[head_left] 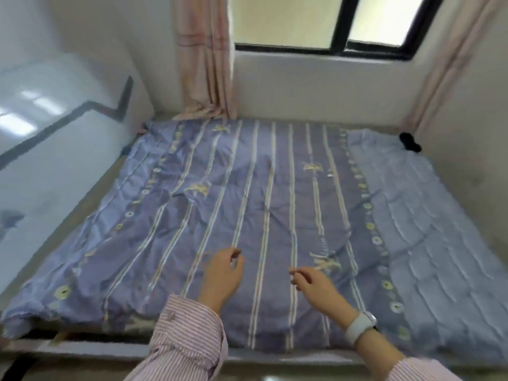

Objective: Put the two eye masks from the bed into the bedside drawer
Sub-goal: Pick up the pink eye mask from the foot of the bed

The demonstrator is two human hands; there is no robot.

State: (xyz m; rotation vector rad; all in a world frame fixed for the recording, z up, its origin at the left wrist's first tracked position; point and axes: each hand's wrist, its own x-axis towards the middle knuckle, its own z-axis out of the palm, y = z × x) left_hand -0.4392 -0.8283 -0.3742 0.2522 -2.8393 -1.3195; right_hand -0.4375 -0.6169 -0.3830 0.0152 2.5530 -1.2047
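Note:
A bed (275, 204) with a purple-blue striped cover fills the view. A small black object (409, 142), possibly an eye mask, lies at the bed's far right corner by the wall. No second mask and no drawer show. My left hand (224, 273) hovers over the near part of the cover with fingers loosely curled and nothing in it. My right hand (316, 284), with a white watch on the wrist, hovers beside it, fingers apart and empty. Both hands are far from the black object.
A light-blue quilted sheet (439, 243) covers the bed's right side. Walls close in on the left, far and right sides. Pink curtains (204, 64) hang either side of a black-framed window (343, 26). The bed's grey front edge (82, 349) is just below my arms.

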